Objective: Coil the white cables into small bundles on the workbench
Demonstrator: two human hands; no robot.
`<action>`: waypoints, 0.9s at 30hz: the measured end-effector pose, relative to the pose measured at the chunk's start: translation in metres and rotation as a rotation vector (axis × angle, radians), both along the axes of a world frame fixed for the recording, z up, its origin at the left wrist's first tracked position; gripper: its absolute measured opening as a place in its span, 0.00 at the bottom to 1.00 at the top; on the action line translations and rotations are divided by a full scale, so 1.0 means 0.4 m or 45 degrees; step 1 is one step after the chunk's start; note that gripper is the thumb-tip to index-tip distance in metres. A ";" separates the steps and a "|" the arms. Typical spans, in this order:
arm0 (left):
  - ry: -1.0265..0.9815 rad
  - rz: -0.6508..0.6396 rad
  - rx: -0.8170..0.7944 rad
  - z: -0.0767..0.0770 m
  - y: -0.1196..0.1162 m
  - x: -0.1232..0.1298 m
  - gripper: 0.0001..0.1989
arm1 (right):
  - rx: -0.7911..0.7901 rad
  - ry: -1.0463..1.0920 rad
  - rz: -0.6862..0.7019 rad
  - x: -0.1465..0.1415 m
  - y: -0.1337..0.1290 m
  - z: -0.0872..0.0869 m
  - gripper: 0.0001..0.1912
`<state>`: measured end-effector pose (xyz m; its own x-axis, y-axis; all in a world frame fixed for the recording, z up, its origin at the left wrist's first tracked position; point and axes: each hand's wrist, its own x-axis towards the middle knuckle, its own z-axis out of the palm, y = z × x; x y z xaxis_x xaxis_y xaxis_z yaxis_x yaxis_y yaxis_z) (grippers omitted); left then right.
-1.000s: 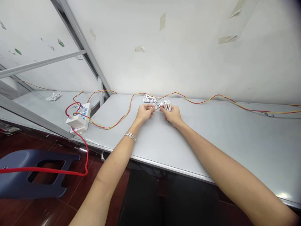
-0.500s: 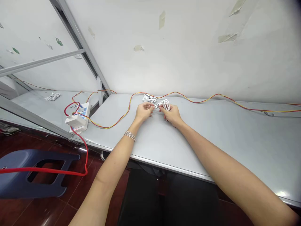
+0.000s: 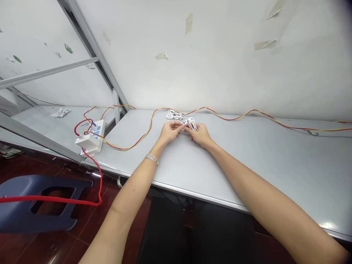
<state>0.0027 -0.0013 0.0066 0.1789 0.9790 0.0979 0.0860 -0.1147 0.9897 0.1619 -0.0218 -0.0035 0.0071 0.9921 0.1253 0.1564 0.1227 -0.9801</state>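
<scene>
A coiled white cable point(image 3: 191, 124) is held between my two hands over the grey tabletop. My right hand point(image 3: 201, 134) has its fingers closed on the coil from the right. From the left, my left hand point(image 3: 171, 132) pinches at the near end of the coil, its thumb and index finger meeting my right fingertips. A thin dark tie showed there earlier; the fingers now mostly hide it. Just behind my hands lies a second white cable bundle point(image 3: 174, 115) with a dark tie round its middle.
A red and yellow twisted wire point(image 3: 149, 131) runs along the tabletop point(image 3: 275, 165) by the wall. At left are a white power strip point(image 3: 95, 137), a red cable point(image 3: 100, 179), a metal frame post point(image 3: 103, 66), another white cable bundle point(image 3: 60, 113) and a blue stool point(image 3: 24, 205).
My hands have come closer together, with their fingertips now meeting. The held coil has shifted slightly left and down, and the dark tie is now mostly hidden.
</scene>
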 end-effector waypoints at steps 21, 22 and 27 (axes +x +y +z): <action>0.126 0.130 0.045 -0.018 0.016 -0.003 0.08 | 0.011 -0.115 0.089 0.009 0.003 -0.003 0.14; 0.146 0.137 0.055 -0.018 0.015 -0.003 0.08 | 0.029 -0.124 0.092 0.009 0.004 -0.004 0.14; 0.187 0.130 0.066 -0.017 0.012 -0.004 0.09 | 0.113 -0.155 0.112 0.011 0.006 -0.011 0.13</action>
